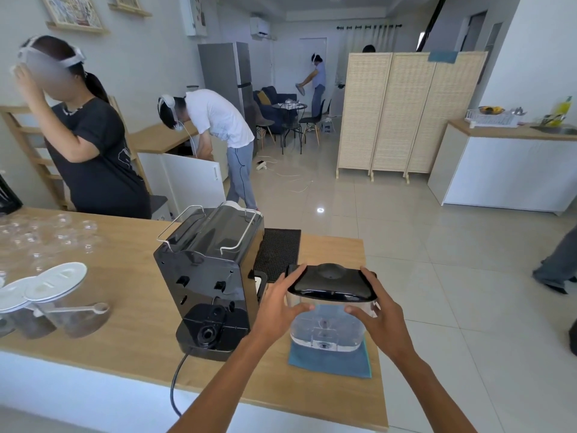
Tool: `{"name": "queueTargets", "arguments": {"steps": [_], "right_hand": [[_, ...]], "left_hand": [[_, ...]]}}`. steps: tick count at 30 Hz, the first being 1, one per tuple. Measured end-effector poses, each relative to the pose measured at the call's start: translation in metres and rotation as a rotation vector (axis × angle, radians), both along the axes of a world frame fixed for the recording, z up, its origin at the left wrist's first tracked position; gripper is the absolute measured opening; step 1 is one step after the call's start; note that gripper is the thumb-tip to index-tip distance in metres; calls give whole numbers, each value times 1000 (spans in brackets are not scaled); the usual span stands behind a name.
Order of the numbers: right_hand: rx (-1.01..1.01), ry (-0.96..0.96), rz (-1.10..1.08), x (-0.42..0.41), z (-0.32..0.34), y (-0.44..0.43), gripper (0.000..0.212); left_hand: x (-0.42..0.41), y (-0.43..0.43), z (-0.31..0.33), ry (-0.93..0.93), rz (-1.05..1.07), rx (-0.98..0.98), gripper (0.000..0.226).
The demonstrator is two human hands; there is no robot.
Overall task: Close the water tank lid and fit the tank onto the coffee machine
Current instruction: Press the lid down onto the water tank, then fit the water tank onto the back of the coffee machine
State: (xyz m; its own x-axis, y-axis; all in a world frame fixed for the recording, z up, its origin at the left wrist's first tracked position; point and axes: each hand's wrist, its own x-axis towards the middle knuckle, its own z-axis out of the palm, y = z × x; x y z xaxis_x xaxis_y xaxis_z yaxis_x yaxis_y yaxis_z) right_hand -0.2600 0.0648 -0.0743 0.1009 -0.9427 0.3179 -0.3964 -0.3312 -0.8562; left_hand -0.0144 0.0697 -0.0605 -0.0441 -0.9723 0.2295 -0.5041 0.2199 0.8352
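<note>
1. A clear plastic water tank [326, 329] stands lower centre of the frame on a blue cloth [331, 362], near the right end of a wooden counter [131, 332].
2. The tank's black lid [332, 282] sits on top of it; the lid looks close to flat, though whether it is fully seated cannot be told.
3. The left hand [281, 304] is spread, with fingers reaching up to the lid's left edge and the thumb against the tank's clear front wall.
4. The right hand [379, 314] is likewise spread, with fingers curling over the lid's right edge and the thumb on the tank's front wall. Neither hand is closed into a fist; together they cup the tank from both sides.
5. Just left of the tank stands the black coffee machine [209, 282], its back turned to the camera, with a round socket low on its base and a black power cord [175, 382] running down over the counter's front edge.
6. The tank and the machine are apart, with the left forearm crossing in front of the gap.
7. A black mesh mat [278, 251] lies behind the tank, right of the machine.
8. At the lower left of the frame are clear jars with white lids [56, 281] and a small scoop [84, 308]; upturned glasses [46, 235] stand behind them.
9. In the upper left, a person in a dark shirt [93, 157] stands behind the counter, and a person in a white shirt [218, 120] bends over farther back.
</note>
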Motion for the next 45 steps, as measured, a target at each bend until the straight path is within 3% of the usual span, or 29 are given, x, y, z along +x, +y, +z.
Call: {"name": "queueTargets", "arguments": {"steps": [13,31,45], "right_hand": [[-93,-24,43,88,79,50,84],[-76,-90,-33,267,58,50,90],[-47,47,-184,299,44,45,88]], "left_hand": [[89,76,62,83,161,-190,84],[244,66,54,24,142,-191,80],[276,35,32,78,58,-174,80]]}}
